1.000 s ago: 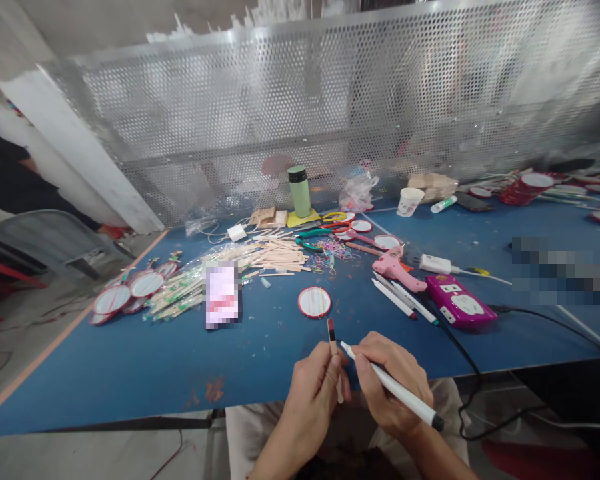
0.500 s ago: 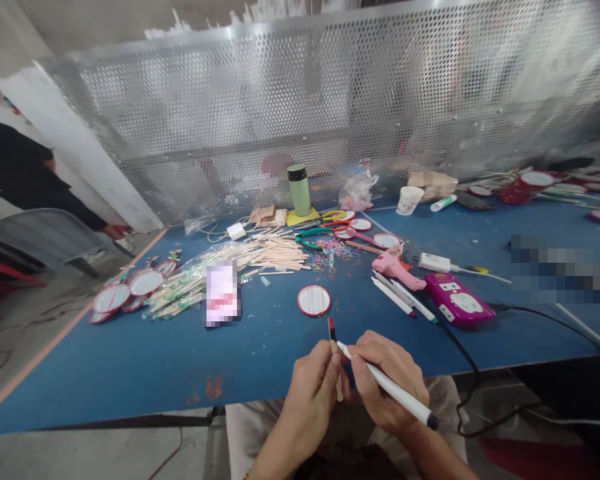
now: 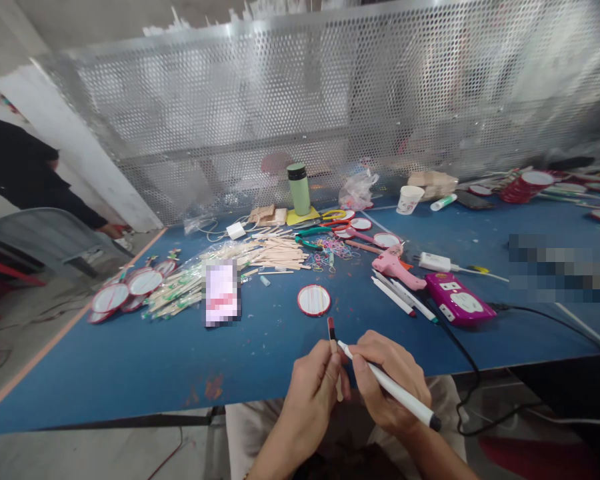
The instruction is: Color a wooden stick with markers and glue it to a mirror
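Note:
Near the table's front edge, my left hand (image 3: 313, 383) pinches a flat wooden craft stick (image 3: 339, 387), held nearly upright. Its top end is coloured dark red, with a black band below. My right hand (image 3: 393, 380) grips a white marker (image 3: 403, 395) with a black end cap, its tip at the black part of the stick. Just beyond my hands a round white disc (image 3: 314, 301) with a red rim lies flat on the blue table (image 3: 260, 347), thin coloured strips across it.
Loose craft sticks (image 3: 283, 253), coloured rubber bands (image 3: 337, 252) and pliers (image 3: 313, 233) lie mid-table. To the right are a pink glue gun (image 3: 397, 267), markers (image 3: 395, 295) and a purple power strip (image 3: 457, 300). A green bottle (image 3: 299, 190) stands by the perforated metal panel (image 3: 220, 100).
Hardly anything differs. The marker tip stays against the craft stick, and both hands keep their hold in the same place.

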A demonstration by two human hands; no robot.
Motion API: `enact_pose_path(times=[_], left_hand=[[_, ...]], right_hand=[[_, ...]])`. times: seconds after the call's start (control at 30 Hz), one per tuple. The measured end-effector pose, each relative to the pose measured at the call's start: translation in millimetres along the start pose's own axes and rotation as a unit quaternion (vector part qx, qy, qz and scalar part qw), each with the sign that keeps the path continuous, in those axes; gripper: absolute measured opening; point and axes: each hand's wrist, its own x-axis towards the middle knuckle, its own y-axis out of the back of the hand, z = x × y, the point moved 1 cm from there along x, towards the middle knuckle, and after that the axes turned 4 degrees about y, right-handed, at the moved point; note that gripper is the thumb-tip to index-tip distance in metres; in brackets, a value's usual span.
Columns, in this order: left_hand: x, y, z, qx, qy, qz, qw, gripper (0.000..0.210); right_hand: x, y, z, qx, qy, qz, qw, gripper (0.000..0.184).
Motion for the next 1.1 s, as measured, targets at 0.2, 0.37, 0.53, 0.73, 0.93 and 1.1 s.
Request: enact_pose_path(times=[0.2, 0.37, 0.53, 0.73, 0.93, 1.1], left_hand=[[0.1, -0.1, -2.8, 0.002, 0.0, 0.007, 1.0, 0.039], [-0.7, -0.7, -6.3, -0.018, 0.009, -0.006, 1.0, 0.04], [-0.8, -0.4, -5.3, -0.016, 0.008, 0.001, 1.0, 0.042], [-0.4, -0.5, -3.6, -0.013, 0.006, -0.002, 1.0, 0.041], [-0.4, -0.4, -3.5, -0.019, 0.007, -0.008, 1.0, 0.039], [-0.7, -0.1, -3.7, -0.01, 0.013, -0.007, 1.0, 0.04]], right_hand=[[1.3, -1.7, 0.5, 0.007, 0.006, -0.005, 1.0, 0.017], [0.6, 0.3, 0.3, -0.011, -0.007, -0.002, 1.0, 0.018], [2.8, -0.4, -0.8, 0.016, 0.005, -0.008, 1.0, 0.018], [3.3, 0.5, -0.6, 0.003, -0.001, -0.005, 1.0, 0.019], [2.7, 2.3, 2.8, -0.011, -0.009, 0.006, 1.0, 0.019], [7.4, 0.3, 1.5, -0.025, -0.011, -0.002, 1.0, 0.018]])
